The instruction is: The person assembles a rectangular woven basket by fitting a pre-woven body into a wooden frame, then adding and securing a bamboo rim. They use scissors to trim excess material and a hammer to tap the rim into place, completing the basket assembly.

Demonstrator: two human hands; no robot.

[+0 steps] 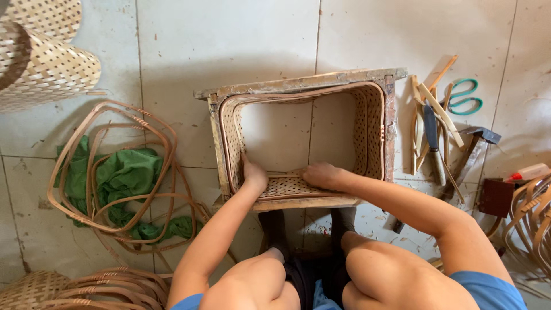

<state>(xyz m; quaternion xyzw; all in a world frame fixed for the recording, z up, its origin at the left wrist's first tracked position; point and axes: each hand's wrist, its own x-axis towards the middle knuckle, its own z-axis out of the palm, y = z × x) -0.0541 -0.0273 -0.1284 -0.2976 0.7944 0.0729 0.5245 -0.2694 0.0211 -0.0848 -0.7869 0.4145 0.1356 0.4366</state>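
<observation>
down on the tiled floor (229, 34), seen from the head camera, a rectangular wooden frame (298, 84) stands with a woven bamboo sleeve (372, 129) lining its inside, open at the bottom so the tiles show through. the person crouches at the frame's near edge. the left hand (253, 174) presses into the near left corner of the weave, fingers bent against the wall but not visibly gripping anything. the right hand (320, 174) lies flat-ish on the near woven panel, fingers curled over a thin bamboo strip (282, 174) that runs between the two hands; whether it pinches the strip or only pins it, i cannot tell.

to do this well, i judge the strip should be kept snug against the weave with even pressure from both hands, the corner held firm so the lining does not pull away from the frame.

beyond the frame's right edge lie green-handled scissors (466, 97), a hammer (473, 146), a knife (433, 138) and loose bamboo slats (441, 112). to the left, bent cane hoops (109, 166) sit over a green cloth (126, 175), and finished woven baskets (43, 63) rest at the far left corner.
</observation>
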